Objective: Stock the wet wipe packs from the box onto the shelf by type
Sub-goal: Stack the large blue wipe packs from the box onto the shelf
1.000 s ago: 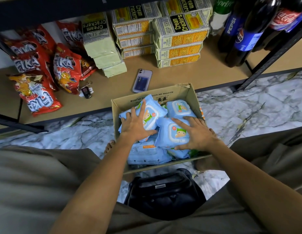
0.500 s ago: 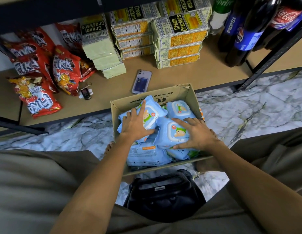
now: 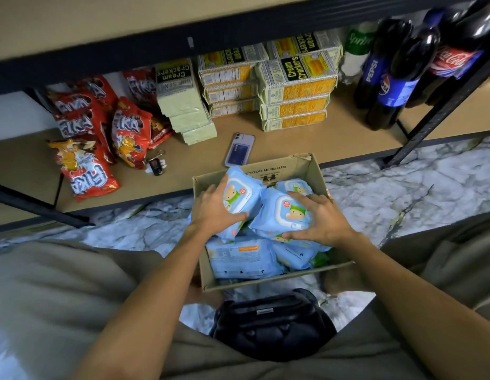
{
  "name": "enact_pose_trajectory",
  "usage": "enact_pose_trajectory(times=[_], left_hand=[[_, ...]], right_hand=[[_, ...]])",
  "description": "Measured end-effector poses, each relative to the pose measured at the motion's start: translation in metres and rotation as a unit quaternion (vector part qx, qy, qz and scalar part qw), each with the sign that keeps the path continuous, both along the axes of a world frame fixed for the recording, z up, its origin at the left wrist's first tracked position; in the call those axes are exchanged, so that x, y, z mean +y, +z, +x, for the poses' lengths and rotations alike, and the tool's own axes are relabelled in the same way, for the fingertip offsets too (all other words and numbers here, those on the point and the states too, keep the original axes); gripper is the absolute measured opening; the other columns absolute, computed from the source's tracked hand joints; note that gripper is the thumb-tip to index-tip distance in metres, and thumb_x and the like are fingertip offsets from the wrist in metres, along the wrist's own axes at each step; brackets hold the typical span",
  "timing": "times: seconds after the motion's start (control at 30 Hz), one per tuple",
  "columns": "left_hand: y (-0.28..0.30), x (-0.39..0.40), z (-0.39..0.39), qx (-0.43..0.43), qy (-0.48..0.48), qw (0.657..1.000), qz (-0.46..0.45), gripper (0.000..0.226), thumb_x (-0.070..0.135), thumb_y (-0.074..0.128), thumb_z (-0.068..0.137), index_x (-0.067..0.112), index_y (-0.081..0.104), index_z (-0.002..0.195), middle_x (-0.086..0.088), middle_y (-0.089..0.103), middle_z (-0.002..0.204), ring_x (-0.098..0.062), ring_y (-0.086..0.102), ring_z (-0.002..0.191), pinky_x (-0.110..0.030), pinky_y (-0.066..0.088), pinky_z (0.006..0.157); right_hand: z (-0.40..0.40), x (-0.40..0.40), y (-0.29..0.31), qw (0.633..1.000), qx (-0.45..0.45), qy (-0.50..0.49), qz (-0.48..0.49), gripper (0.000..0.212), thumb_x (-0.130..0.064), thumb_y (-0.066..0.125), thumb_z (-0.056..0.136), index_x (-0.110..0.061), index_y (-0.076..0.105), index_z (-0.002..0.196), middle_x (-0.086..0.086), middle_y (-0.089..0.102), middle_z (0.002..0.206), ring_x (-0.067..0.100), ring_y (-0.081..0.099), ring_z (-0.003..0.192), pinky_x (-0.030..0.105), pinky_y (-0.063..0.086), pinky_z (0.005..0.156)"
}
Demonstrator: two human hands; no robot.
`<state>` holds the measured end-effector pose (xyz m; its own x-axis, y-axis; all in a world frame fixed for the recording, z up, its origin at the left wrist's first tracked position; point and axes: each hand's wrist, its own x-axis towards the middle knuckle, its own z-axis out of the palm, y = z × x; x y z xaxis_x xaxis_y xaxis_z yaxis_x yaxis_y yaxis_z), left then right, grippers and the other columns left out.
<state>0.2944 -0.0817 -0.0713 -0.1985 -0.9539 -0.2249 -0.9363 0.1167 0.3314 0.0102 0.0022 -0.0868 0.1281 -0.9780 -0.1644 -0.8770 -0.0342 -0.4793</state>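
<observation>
Left hand grips one wet wipe pack; right hand grips another pack, both just above the box at frame centre. Risk: soft, slippery wrappers may slip during the carry to the shelf, or types get mixed.

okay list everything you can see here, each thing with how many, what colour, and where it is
wet wipe packs: several, light blue, in the box
box: one, brown cardboard, on the floor before the shelf
shelf: one, tan board, black frame
snack bags: several, red, shelf left
cream cracker packs: several stacks, yellow-green, shelf middle
soda bottles: several, dark, shelf right
phone: one, pale case, shelf front
key fob: one, black, beside the phone
bag: one, black, below the box
left hand: holds a pack
right hand: holds a pack
</observation>
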Motion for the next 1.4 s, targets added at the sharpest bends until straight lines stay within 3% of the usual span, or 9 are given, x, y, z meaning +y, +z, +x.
enact_pose_trajectory(times=[0.2, 0.47, 0.6, 0.77, 0.9, 1.03, 1.23, 1.4], left_hand=[[0.046, 0.004, 0.015, 0.056, 0.018, 0.997, -0.041, 0.119, 0.083, 0.069, 0.059, 0.032, 0.025, 0.157, -0.003, 0.055, 0.136, -0.027, 0.054, 0.123, -0.039, 0.053, 0.09], [0.121, 0.015, 0.03, 0.076, 0.001, 0.991, -0.112, 0.123, 0.093, 0.056, 0.057, 0.03, 0.026, 0.158, 0.0, 0.053, 0.145, -0.025, 0.053, 0.129, -0.042, 0.052, 0.097], [0.163, 0.019, 0.039, 0.049, -0.007, 0.986, -0.16, 0.114, 0.085, 0.065, 0.066, 0.031, 0.026, 0.158, -0.004, 0.061, 0.13, -0.027, 0.059, 0.115, -0.033, 0.049, 0.076], [0.218, 0.024, 0.048, 0.06, -0.004, 0.976, -0.209, 0.109, 0.083, 0.068, 0.064, 0.035, 0.031, 0.154, 0.0, 0.064, 0.126, -0.025, 0.06, 0.114, -0.036, 0.053, 0.085], [0.262, 0.025, 0.055, 0.089, 0.009, 0.967, -0.239, 0.107, 0.083, 0.069, 0.063, 0.037, 0.034, 0.153, 0.004, 0.065, 0.126, -0.021, 0.061, 0.115, -0.036, 0.055, 0.084], [0.302, 0.022, 0.057, 0.105, 0.014, 0.958, -0.266, 0.1, 0.077, 0.072, 0.067, 0.034, 0.038, 0.151, 0.006, 0.065, 0.124, -0.02, 0.061, 0.114, -0.032, 0.052, 0.082], [0.345, -0.002, 0.062, 0.146, 0.025, 0.945, -0.293, 0.091, 0.069, 0.078, 0.068, 0.03, 0.048, 0.145, 0.005, 0.066, 0.129, -0.018, 0.061, 0.113, -0.026, 0.044, 0.082], [0.368, -0.033, 0.059, 0.196, 0.012, 0.937, -0.289, 0.083, 0.056, 0.083, 0.072, 0.025, 0.052, 0.142, 0.004, 0.068, 0.124, 0.0, 0.05, 0.092, -0.013, 0.034, 0.077]], right_hand=[[0.001, -0.013, 0.04, 0.999, 0.01, -0.006, -0.049, 0.121, -0.107, 0.04, 0.048, -0.042, 0.037, 0.15, 0.004, 0.059, 0.121, 0.029, 0.054, 0.115, 0.043, 0.042, 0.099], [0.004, -0.02, 0.111, 0.99, 0.043, 0.018, -0.13, 0.117, -0.106, 0.035, 0.052, -0.044, 0.034, 0.151, 0.001, 0.057, 0.123, 0.027, 0.053, 0.115, 0.042, 0.036, 0.093], [0.007, -0.023, 0.154, 0.982, 0.059, 0.032, -0.174, 0.111, -0.105, 0.037, 0.054, -0.05, 0.03, 0.151, -0.002, 0.058, 0.125, 0.024, 0.051, 0.118, 0.038, 0.035, 0.088], [0.009, -0.026, 0.213, 0.97, 0.008, 0.051, -0.239, 0.105, -0.099, 0.052, 0.057, -0.046, 0.041, 0.147, 0.001, 0.065, 0.124, 0.024, 0.058, 0.113, 0.049, 0.048, 0.093], [0.014, -0.034, 0.258, 0.957, -0.009, 0.067, -0.283, 0.103, -0.092, 0.061, 0.059, -0.036, 0.05, 0.145, -0.001, 0.068, 0.112, 0.021, 0.061, 0.101, 0.042, 0.052, 0.085], [0.021, -0.045, 0.297, 0.951, -0.018, 0.063, -0.301, 0.104, -0.087, 0.067, 0.057, -0.037, 0.048, 0.146, -0.009, 0.064, 0.118, 0.008, 0.054, 0.102, 0.028, 0.043, 0.085], [0.032, -0.077, 0.351, 0.933, -0.013, 0.078, -0.352, 0.101, -0.085, 0.067, 0.056, -0.027, 0.059, 0.139, -0.015, 0.063, 0.106, 0.011, 0.062, 0.096, 0.031, 0.048, 0.082], [0.035, -0.117, 0.38, 0.924, 0.007, 0.083, -0.374, 0.101, -0.088, 0.065, 0.057, -0.028, 0.059, 0.138, -0.017, 0.062, 0.103, 0.012, 0.061, 0.093, 0.036, 0.05, 0.081]])
